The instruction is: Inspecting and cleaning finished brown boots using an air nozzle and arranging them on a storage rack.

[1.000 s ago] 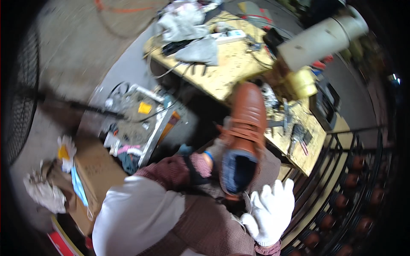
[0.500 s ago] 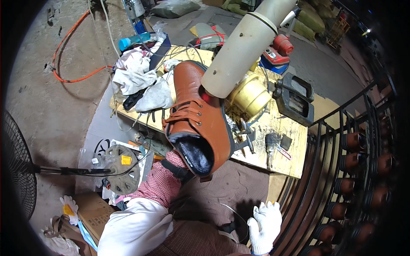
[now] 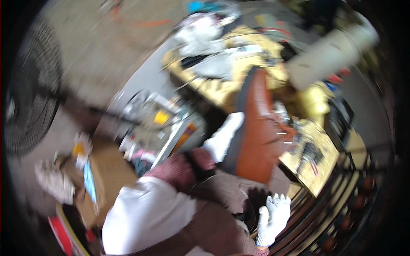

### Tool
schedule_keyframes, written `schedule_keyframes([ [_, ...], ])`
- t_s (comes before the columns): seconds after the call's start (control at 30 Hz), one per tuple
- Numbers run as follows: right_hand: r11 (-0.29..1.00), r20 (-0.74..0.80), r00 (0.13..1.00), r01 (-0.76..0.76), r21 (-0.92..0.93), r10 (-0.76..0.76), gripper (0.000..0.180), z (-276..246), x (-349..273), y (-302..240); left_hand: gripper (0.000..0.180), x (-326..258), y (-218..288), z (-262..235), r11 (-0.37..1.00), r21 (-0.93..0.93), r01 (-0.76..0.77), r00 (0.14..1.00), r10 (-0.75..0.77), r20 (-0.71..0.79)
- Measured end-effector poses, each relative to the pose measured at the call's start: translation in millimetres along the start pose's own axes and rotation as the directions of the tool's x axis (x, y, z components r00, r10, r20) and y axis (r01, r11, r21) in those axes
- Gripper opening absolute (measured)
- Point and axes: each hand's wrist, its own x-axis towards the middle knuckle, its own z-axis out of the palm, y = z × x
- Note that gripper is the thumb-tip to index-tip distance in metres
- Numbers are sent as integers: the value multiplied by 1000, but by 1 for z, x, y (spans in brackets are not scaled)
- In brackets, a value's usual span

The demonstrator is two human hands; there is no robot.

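Note:
My left hand (image 3: 221,138), in a white glove, grips a brown leather lace-up shoe (image 3: 254,132) from its dark sole side. The shoe is held up in front of me, toe pointing away and its laced side turned to the right. Part of my left hand is hidden behind the shoe. My right hand (image 3: 273,219), also gloved in white, is low on the right, below the shoe. Its fingers are apart and nothing is in it. Motion blurs much of the picture.
Beyond the shoe is a wooden workbench (image 3: 318,141) with rags (image 3: 215,66) and a brush-like tool (image 3: 311,153). A thick pale tube (image 3: 322,59) slants over it. A fan (image 3: 32,89) stands left, a cardboard box (image 3: 111,177) lower left, and a dark rack (image 3: 337,200) lower right.
The shoe has turned in my left hand's grip, from its opening facing me to its side and sole showing. The left glove has come into sight. My view has swung round.

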Motion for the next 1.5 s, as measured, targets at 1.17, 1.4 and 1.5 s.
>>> schedule_keyframes([
  [1.17, 995, -82, 994, -84, -62, 79, 21, 6, -19, 29, 74, 109, 94, 78, 929, 91, -359, 899, 370, -233],
  [1.4, 998, -33, 999, 0, -67, -2, 29, 0, 1, 19, 68, 130, 98, 74, 841, 318, -437, 854, 499, -148],
  [1.5, 996, -47, 997, 50, -76, -54, 29, 0, 8, 15, 98, 121, 107, 77, 914, 80, -397, 884, 404, -235],
])
